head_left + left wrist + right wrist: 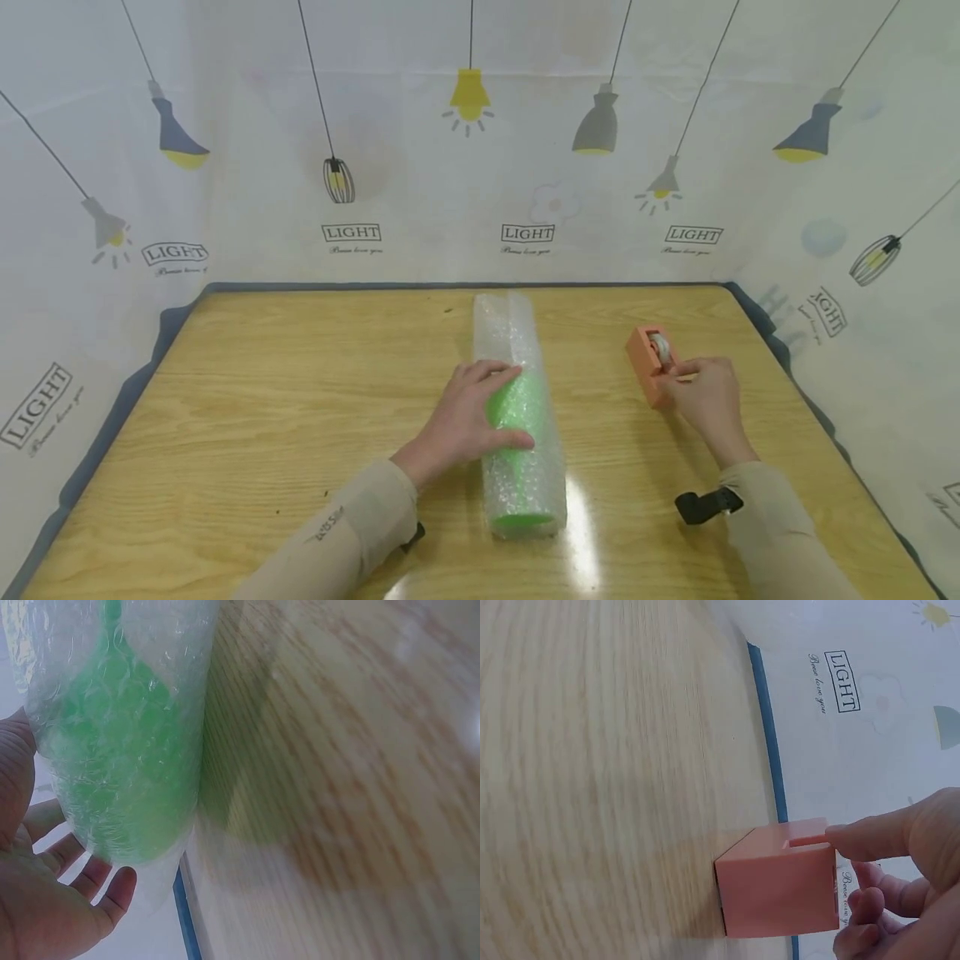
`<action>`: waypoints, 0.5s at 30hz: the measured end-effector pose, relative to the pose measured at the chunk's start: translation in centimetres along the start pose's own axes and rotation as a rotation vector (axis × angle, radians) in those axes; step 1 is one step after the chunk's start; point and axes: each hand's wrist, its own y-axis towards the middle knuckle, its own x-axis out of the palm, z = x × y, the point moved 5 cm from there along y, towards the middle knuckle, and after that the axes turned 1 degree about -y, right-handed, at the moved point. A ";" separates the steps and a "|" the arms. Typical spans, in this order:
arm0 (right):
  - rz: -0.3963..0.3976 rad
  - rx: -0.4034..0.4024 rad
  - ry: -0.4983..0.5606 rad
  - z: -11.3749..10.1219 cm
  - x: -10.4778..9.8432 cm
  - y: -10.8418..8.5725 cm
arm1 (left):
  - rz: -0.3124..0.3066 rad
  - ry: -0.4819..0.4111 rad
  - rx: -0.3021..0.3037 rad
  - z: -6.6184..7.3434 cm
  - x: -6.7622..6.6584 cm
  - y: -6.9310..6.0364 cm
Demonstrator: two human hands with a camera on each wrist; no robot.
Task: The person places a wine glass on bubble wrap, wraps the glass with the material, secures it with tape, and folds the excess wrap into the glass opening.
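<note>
A green goblet, its bowl and stem showing through, lies rolled in clear bubble wrap on the table. My left hand holds this roll from the left, thumb on the near part and fingers spread over the top. In the left wrist view its fingers curve loosely beside the wrapped bowl. To the right stands an orange tape dispenser with a roll of clear tape. My right hand pinches with thumb and index finger at its near end, where the tape comes out; the pinched strip is too small to see.
The wooden table has a dark blue edge at the back. White cloth printed with lamps stands around it on the back and both sides. A black strap sits at the right wrist.
</note>
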 end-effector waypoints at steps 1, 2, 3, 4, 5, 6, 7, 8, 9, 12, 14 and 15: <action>-0.005 0.018 0.012 0.0 0.0 0.1 | -0.001 0.002 0.001 0.0 0.0 0.0; -0.008 0.031 0.020 0.1 0.0 0.2 | -0.001 0.003 0.002 0.0 0.0 0.1; -0.010 0.045 0.027 0.2 0.0 0.3 | -0.001 0.003 0.003 0.0 0.0 0.1; -0.016 0.058 0.035 0.3 -0.1 0.5 | -0.001 0.002 0.005 0.0 0.1 0.1; -0.022 0.076 0.046 0.4 -0.1 0.5 | 0.000 -0.002 0.008 0.0 0.1 0.2; -0.029 0.097 0.057 0.6 0.0 0.6 | 0.000 -0.001 0.009 0.0 0.1 0.2; -0.034 0.118 0.074 0.7 0.0 0.6 | 0.000 -0.001 0.009 0.0 0.0 0.2; -0.030 0.128 0.082 0.9 -0.1 0.7 | 0.000 -0.001 0.009 0.1 0.0 0.2; -0.025 0.139 0.097 0.9 -0.1 0.7 | 0.000 -0.001 0.007 0.1 0.1 0.2; -0.007 0.178 0.155 1.2 0.0 0.6 | 0.000 0.005 -0.001 0.1 0.0 0.1; 0.006 0.204 0.205 1.3 0.1 0.5 | 0.000 0.006 -0.007 0.1 0.0 0.0; 0.009 0.220 0.239 1.4 0.2 0.5 | -0.001 0.009 -0.007 0.1 0.0 0.0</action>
